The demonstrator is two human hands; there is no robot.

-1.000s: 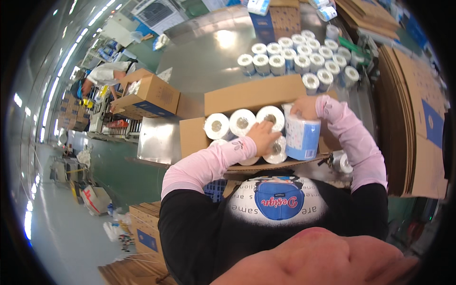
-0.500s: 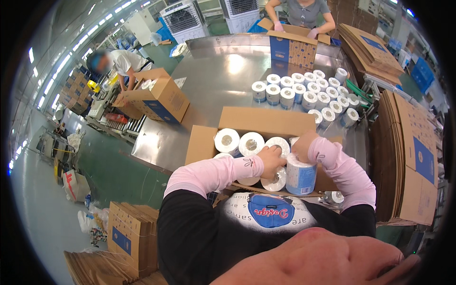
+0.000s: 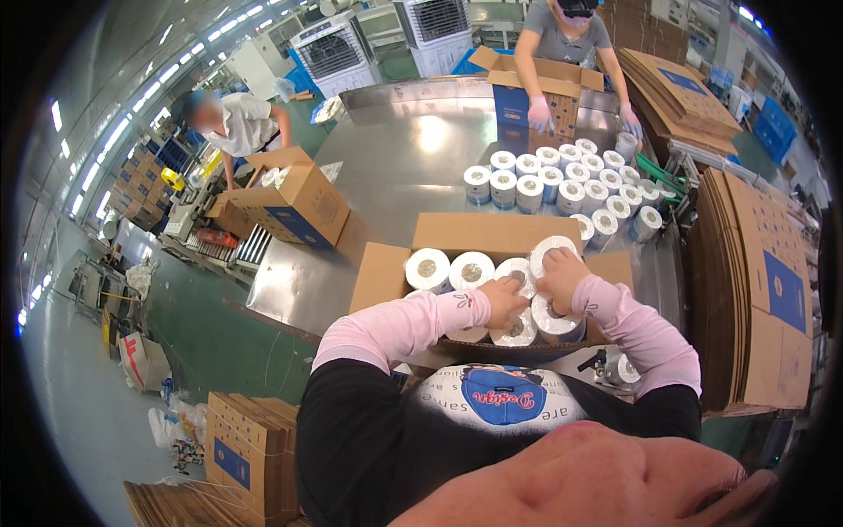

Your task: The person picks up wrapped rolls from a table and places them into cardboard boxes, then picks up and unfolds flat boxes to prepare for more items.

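Observation:
In front of me stands an open cardboard box (image 3: 373,279) holding several wrapped toilet paper rolls (image 3: 472,269), white on top with blue print on their sides. My right hand (image 3: 564,279) is closed on a toilet paper roll (image 3: 551,249) at the box's right side, fingers at its core. That roll sits higher than its neighbours. Another roll (image 3: 562,325) stands upright just below this hand. My left hand (image 3: 504,302) has its fingers bent at the core of a roll (image 3: 516,270) in the middle. The lower parts of the rolls are hidden in the box.
More rolls (image 3: 575,171) stand grouped on the metal table (image 3: 386,167). Across it, a person's gloved hands (image 3: 541,114) are beside another box (image 3: 518,105). At left, a person leans over a box (image 3: 303,198) by a roller conveyor (image 3: 237,241). Flat cartons (image 3: 755,290) are stacked at right.
The right hand's upright roll has gone down into the box's near right corner; that hand now grips a roll farther back. My left hand stays on the middle rolls. The far person's hands moved toward the grouped rolls.

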